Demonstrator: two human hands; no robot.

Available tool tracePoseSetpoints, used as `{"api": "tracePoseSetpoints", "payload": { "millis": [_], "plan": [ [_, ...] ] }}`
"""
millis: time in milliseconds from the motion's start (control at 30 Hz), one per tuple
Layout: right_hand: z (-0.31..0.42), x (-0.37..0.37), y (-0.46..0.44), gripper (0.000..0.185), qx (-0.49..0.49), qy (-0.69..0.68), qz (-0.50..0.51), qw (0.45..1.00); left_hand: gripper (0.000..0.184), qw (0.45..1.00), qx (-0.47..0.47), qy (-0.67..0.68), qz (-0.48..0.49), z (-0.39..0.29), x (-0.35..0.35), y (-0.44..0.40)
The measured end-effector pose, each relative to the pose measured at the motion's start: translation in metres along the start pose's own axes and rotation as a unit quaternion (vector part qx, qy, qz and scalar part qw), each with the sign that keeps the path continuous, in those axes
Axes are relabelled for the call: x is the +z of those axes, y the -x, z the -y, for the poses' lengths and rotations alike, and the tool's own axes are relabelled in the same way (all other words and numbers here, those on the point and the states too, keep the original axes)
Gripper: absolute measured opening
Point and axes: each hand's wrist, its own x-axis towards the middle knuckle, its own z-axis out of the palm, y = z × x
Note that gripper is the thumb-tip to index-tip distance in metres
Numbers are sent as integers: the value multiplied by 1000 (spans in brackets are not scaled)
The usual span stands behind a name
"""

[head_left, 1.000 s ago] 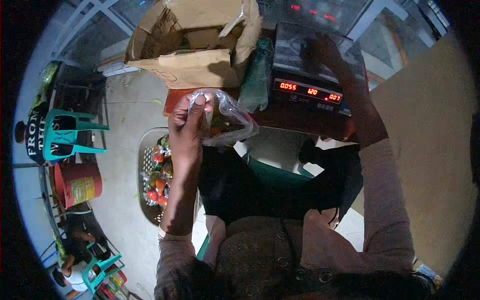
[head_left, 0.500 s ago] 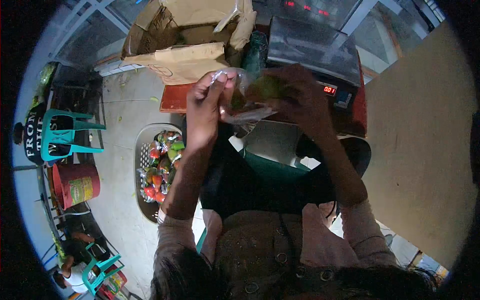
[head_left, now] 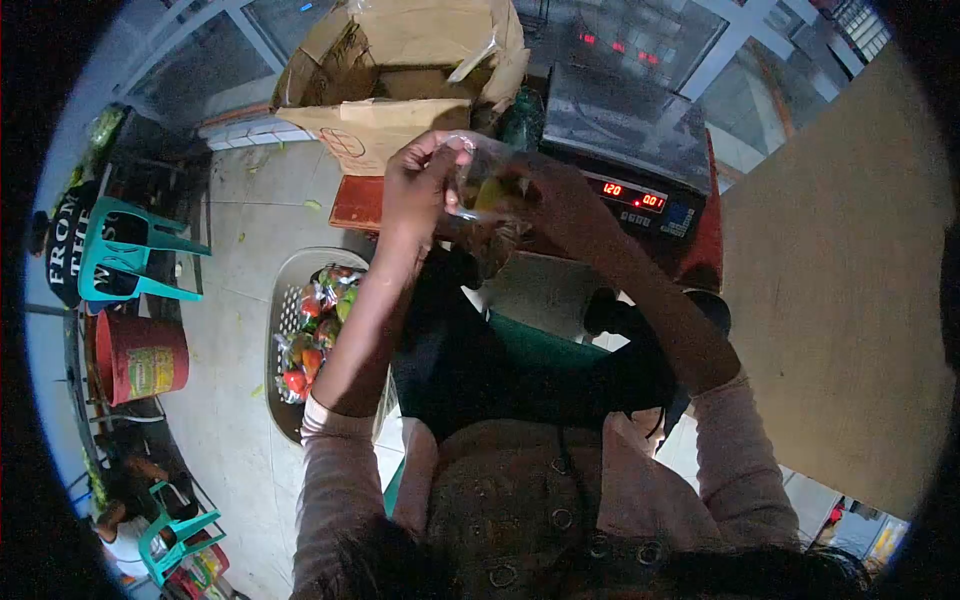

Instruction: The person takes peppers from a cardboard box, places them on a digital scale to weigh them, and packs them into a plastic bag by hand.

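My left hand (head_left: 412, 190) pinches the rim of a clear plastic bag (head_left: 485, 232) above my lap. A green pepper (head_left: 490, 192), dim and partly covered, shows at the bag's mouth. My right hand (head_left: 552, 195) is in shadow at the bag's right side, its fingers curled against the pepper; the fingertips are partly hidden. Just beyond the right hand stands a digital scale (head_left: 630, 120) with lit red digits, on a red table (head_left: 357, 203). Left of my left forearm, a plastic basket (head_left: 272, 350) holds several bagged red and green peppers (head_left: 312, 360).
An open cardboard box (head_left: 400, 120) stands at the far side, with a dark green bag (head_left: 522, 120) beside it. A wooden board (head_left: 830, 280) lies on the right. Teal chairs (head_left: 120, 250) and a red bucket (head_left: 140, 355) stand left; a person (head_left: 125, 540) sits at lower left.
My right hand has moved left with the green pepper, into the bag's mouth. The bag now hangs lower, and more of the scale's display shows. The view has shifted slightly.
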Motion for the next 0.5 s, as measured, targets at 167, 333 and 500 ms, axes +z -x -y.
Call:
{"api": "tracePoseSetpoints", "payload": {
  "millis": [167,333,500],
  "plan": [
    [2,-4,-5,32,24,-63,24,997,15,1000,12,-20,-17,-7,2,-1],
    [6,5,-5,32,-64,-44,35,996,13,1000,20,-10,7,-3,5,-6],
    [14,-2,-11,36,-78,48,43,995,13,998,20,-60,-14,-1,-7,-10]
  ]
}}
